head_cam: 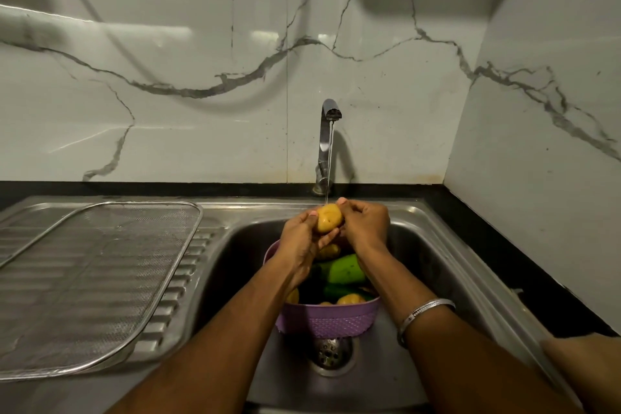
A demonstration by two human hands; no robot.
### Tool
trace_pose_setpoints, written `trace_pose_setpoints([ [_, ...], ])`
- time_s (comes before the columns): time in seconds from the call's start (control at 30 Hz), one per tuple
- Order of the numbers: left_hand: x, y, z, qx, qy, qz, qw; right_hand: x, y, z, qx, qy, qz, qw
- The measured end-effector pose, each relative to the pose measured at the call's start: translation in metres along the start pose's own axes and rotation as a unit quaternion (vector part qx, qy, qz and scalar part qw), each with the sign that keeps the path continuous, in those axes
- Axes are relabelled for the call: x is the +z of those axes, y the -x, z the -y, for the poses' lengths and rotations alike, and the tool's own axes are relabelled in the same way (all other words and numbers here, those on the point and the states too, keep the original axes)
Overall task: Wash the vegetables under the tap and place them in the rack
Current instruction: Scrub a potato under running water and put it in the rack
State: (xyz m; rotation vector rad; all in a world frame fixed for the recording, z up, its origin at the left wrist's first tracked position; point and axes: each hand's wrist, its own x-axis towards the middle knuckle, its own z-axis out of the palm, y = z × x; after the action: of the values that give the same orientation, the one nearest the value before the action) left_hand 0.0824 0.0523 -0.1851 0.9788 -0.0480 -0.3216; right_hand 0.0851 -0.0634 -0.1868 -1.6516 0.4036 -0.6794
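Observation:
A yellow potato [328, 218] is under the thin stream of water from the chrome tap [327, 131]. My left hand [299, 239] grips it from the left and my right hand [364, 227] grips it from the right, both over the sink [420, 265]. Below them a purple basket [327, 319] stands in the sink, holding more potatoes and green vegetables [344, 270]. A flat wire-mesh rack [94, 279] lies on the draining board at the left, with nothing in it.
A drain strainer [332, 355] sits in the sink bottom in front of the basket. A black counter [504, 245] runs along the right side and back. Marble-patterned wall panels stand behind the tap and at the right.

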Motion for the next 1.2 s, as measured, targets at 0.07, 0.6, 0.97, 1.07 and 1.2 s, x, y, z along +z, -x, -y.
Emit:
trace_pose_setpoints([
  [0.07,-0.001,0.000,0.002,0.011,-0.067,0.001,0.998,-0.002,-0.001,-0.003,0.022,-0.016,0.015,1.000],
  [0.6,0.005,0.000,0.005,0.115,-0.345,0.026,0.931,-0.003,0.021,-0.002,0.060,0.010,0.090,0.994],
  [0.97,0.009,-0.009,-0.003,-0.007,-0.238,-0.059,0.970,0.000,0.029,-0.002,-0.133,0.221,0.090,0.962],
  [1.07,-0.004,-0.010,-0.001,0.031,-0.364,-0.008,0.931,-0.002,0.023,0.004,-0.110,0.193,0.070,0.972],
  [1.2,-0.002,-0.015,0.006,-0.025,-0.319,0.000,0.948,0.005,0.025,0.012,-0.135,0.187,0.079,0.970],
])
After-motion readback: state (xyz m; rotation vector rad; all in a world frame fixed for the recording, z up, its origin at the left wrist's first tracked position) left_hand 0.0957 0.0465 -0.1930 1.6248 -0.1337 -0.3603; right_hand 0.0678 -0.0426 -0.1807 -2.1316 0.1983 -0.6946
